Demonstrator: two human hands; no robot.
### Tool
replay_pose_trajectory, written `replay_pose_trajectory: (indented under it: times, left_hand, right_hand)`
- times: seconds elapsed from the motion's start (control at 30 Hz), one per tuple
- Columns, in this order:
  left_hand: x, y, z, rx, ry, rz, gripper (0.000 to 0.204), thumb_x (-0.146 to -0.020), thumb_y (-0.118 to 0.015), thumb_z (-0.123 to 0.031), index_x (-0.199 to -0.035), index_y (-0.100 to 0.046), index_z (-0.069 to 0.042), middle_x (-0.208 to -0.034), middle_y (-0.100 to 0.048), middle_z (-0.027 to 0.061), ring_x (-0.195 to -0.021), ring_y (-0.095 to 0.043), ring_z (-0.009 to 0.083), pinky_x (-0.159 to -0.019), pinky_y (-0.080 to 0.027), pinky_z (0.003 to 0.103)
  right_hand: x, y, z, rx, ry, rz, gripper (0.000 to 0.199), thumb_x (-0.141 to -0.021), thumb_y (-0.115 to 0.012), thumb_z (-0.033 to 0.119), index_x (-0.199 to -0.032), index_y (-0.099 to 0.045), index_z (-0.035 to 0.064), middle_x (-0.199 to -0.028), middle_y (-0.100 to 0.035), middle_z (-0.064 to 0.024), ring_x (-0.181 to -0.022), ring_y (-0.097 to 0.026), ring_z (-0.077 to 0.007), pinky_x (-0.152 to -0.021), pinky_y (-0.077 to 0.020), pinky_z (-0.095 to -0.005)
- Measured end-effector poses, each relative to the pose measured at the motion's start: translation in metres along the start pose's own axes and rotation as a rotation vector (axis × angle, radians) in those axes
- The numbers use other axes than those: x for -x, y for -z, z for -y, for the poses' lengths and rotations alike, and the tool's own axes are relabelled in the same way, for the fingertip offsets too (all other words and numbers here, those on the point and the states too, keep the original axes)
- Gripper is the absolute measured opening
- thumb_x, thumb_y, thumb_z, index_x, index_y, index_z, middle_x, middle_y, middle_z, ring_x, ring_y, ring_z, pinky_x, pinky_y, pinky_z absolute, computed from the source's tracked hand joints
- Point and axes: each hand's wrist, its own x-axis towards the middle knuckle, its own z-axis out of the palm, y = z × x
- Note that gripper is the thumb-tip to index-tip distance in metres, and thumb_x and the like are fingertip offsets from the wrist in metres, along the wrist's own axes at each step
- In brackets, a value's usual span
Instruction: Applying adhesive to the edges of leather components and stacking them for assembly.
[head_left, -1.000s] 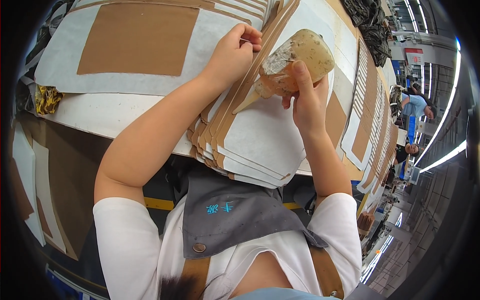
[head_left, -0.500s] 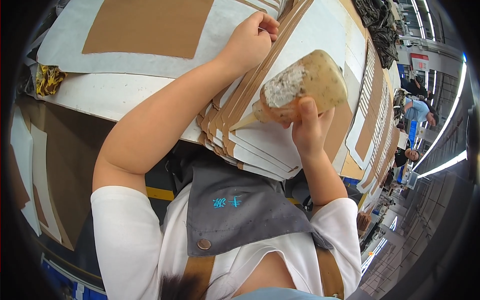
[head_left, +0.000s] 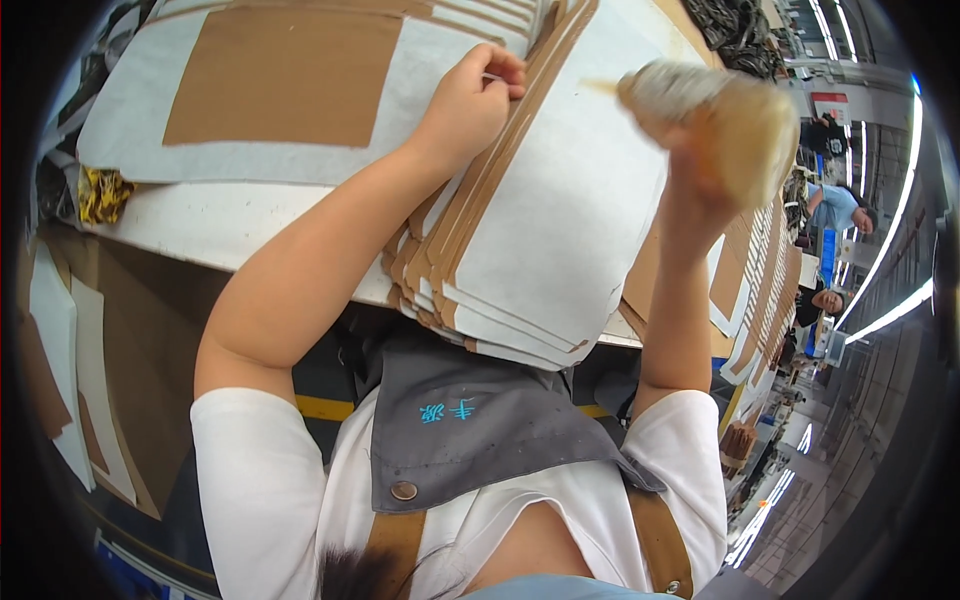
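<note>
The squeeze bottle (head_left: pixel 755 135) is blurred, its nozzle faint; whether the nozzle touches the stack of white and brown sheets (head_left: pixel 560 200) cannot be told. The stack's far end is cut off. At the stack's right side, the right hand (head_left: pixel 690 190) grips the bottle, its fingers partly hidden. The bottle's long axis slants, nozzle pointing left over the stack's far part, base to the right beyond its edge. The left hand (head_left: pixel 475 95) is at the stack's left edge, fingers curled; whether they pinch anything is unclear. Left of the stack, a brown panel (head_left: pixel 285 80) lies on white sheeting.
</note>
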Motion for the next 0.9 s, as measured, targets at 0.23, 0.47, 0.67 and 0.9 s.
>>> replay_pose_trajectory:
  times: [0.23, 0.47, 0.67, 0.9]
  left_hand:
    - [0.001, 0.004, 0.006, 0.001, -0.013, -0.010, 0.023, -0.084, -0.037, 0.003, -0.103, -0.050, -0.001, -0.098, -0.054, 0.0069, -0.094, -0.053, 0.0142, -0.085, -0.042, 0.028]
    - [0.005, 0.001, 0.002, -0.043, 0.046, 0.003, 0.021, -0.086, -0.038, 0.002, -0.103, -0.049, -0.002, -0.098, -0.053, 0.0069, -0.094, -0.052, 0.0143, -0.087, -0.040, 0.027]
    - [0.007, 0.001, 0.004, -0.057, 0.069, -0.003, 0.020, -0.088, -0.038, 0.001, -0.105, -0.048, -0.003, -0.098, -0.052, 0.0064, -0.093, -0.050, 0.0129, -0.087, -0.039, 0.026]
    - [0.007, 0.002, 0.004, -0.052, 0.080, -0.003, 0.020, -0.089, -0.037, 0.001, -0.106, -0.047, -0.003, -0.098, -0.052, 0.0056, -0.092, -0.048, 0.0119, -0.086, -0.039, 0.026]
  right_hand:
    - [-0.097, -0.006, -0.094, -0.415, -0.557, -0.115, 0.047, -0.081, -0.066, 0.031, -0.110, -0.043, 0.0014, -0.086, -0.061, -0.0121, -0.051, -0.061, -0.0206, -0.044, -0.0521, -0.0272]
    - [-0.110, -0.031, -0.184, -0.387, -0.784, -0.092, 0.047, -0.079, -0.065, 0.043, -0.098, -0.052, 0.0008, -0.070, -0.062, -0.0106, -0.043, -0.057, -0.0161, -0.040, -0.0499, -0.0249]
    - [-0.116, -0.056, -0.191, -0.312, -0.769, -0.153, 0.050, -0.077, -0.067, 0.044, -0.093, -0.052, -0.0016, -0.066, -0.058, -0.0103, -0.041, -0.054, -0.0136, -0.034, -0.0462, -0.0227]
    - [-0.117, -0.065, -0.208, -0.297, -0.769, -0.129, 0.049, -0.077, -0.067, 0.041, -0.093, -0.052, -0.0022, -0.066, -0.058, -0.0100, -0.038, -0.051, -0.0123, -0.032, -0.0428, -0.0218]
